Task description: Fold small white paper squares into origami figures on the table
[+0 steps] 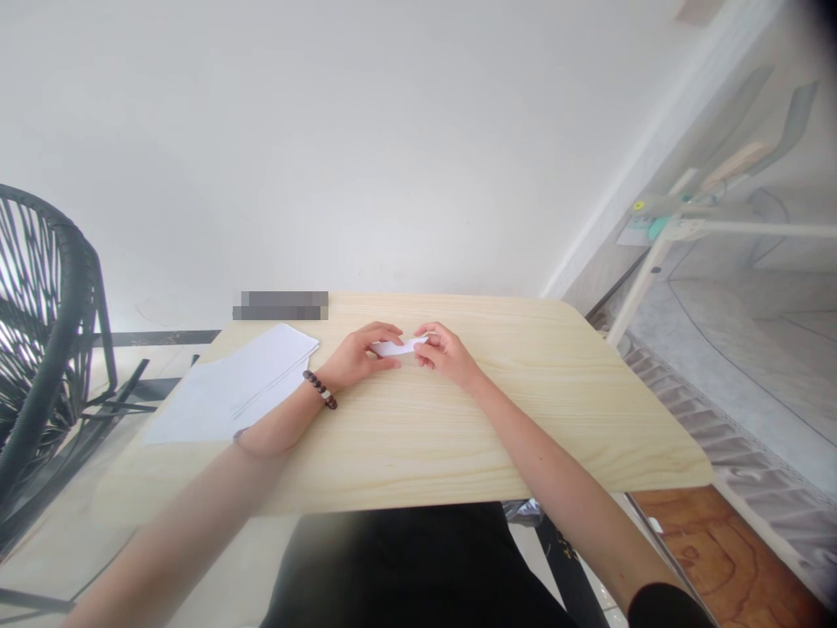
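A small, narrow piece of folded white paper [397, 348] is held between my two hands above the middle of the table. My left hand [364, 353] grips its left end, thumb on the near side and fingers on the far side. At the other end, my right hand [441, 351] pinches the paper between thumb and fingers. The paper's ends are partly hidden by my fingers. A dark bead bracelet [320, 390] circles my left wrist.
White paper sheets [228, 384] lie on the left of the pale wooden table [418, 453], partly under my left forearm. A blurred-out dark patch [281, 305] is at the back left. A black woven chair [71, 288] stands left; a white metal frame [644, 288] stands right.
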Motion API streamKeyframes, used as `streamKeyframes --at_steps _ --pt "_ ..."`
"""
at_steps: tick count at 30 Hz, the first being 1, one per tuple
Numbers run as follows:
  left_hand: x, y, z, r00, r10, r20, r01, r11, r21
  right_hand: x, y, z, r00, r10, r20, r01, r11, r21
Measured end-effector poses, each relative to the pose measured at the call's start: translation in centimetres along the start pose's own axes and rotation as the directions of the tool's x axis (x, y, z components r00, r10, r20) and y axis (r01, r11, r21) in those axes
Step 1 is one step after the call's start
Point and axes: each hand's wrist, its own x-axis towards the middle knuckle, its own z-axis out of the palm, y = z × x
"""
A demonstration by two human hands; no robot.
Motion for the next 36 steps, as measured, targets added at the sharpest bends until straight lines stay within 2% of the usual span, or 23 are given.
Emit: streamKeyframes --at_steps 2,4,7,10,12,16,22,28,36 --pt "0.0 0.2 -0.1 1.000 0.027 0.000 -0.027 0.998 0.048 0.0 0.0 -0.1 1.000 0.003 -0.001 -0.003 1.000 0.012" --pt "0.0 0.4 -0.2 1.000 0.004 0.009 -0.004 0.997 0.081 0.0 0.0 0.0 1.000 -0.005 0.001 0.005 1.000 -0.012" --pt "-0.1 0.6 -0.2 0.999 -0.046 -0.012 0.048 0.992 0.117 -0.2 -0.2 0.2 0.997 -0.072 -0.012 0.069 0.984 -0.167" --pt "-0.2 0.7 -0.3 0.997 -0.068 -0.037 0.073 0.987 0.146 -0.3 -0.5 0.2 0.980 -0.195 -0.028 0.173 0.920 -0.352" --pt "-0.2 0.7 -0.3 0.997 -0.069 -0.033 0.074 0.984 0.163 -0.3 -0.6 0.1 0.970 -0.240 -0.042 0.203 0.890 -0.409" --pt "-0.2 0.6 -0.3 0.999 -0.046 -0.018 0.048 0.980 0.191 -0.4 -0.7 0.0 0.969 -0.238 -0.063 0.193 0.893 -0.407" --pt "-0.3 0.7 -0.3 0.999 -0.044 0.007 0.042 0.982 0.186 -0.5 -0.8 0.5 0.975 -0.220 -0.033 0.182 0.874 -0.450" --pt "-0.4 1.2 -0.1 0.996 -0.082 -0.021 0.085 0.976 0.199 -0.6 -1.0 0.8 0.962 -0.271 -0.020 0.225 0.834 -0.503" --pt "-0.3 1.2 -0.1 0.996 -0.072 -0.053 0.082 0.971 0.226 -0.8 -1.3 1.0 0.956 -0.293 -0.014 0.236 0.797 -0.556"
